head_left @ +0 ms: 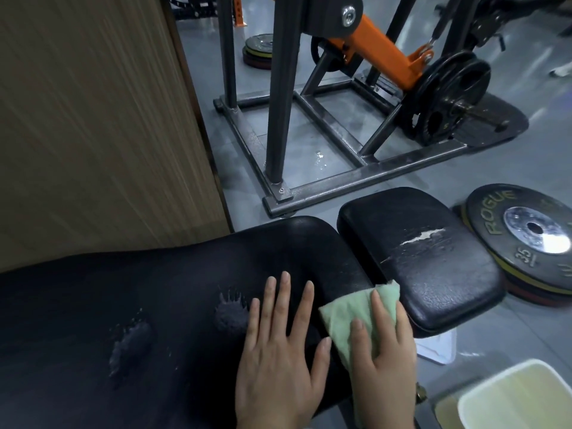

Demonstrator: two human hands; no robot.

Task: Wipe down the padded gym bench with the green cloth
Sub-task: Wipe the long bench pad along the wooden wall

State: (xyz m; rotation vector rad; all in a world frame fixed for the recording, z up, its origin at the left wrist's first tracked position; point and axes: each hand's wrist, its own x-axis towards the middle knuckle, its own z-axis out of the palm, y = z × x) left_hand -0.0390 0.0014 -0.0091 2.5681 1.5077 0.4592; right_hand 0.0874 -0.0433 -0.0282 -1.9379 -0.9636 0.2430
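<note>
A black padded gym bench (130, 298) fills the lower left, with two wet splash marks on its long pad. Its smaller seat pad (421, 243), with a torn white patch, lies just to the right across a narrow gap. My left hand (278, 351) lies flat on the long pad with fingers straight and spread. My right hand (383, 351) presses the folded green cloth (349, 317) flat onto the right end of the long pad, at the gap. The cloth's far corner reaches the seat pad's edge.
A steel machine frame (325, 181) with an orange arm and black weight plates stands beyond the bench. A stack of plates (526, 239) lies on the floor at right. A wooden panel (93, 119) rises at left. A white tub of yellowish liquid (520, 397) sits at the lower right.
</note>
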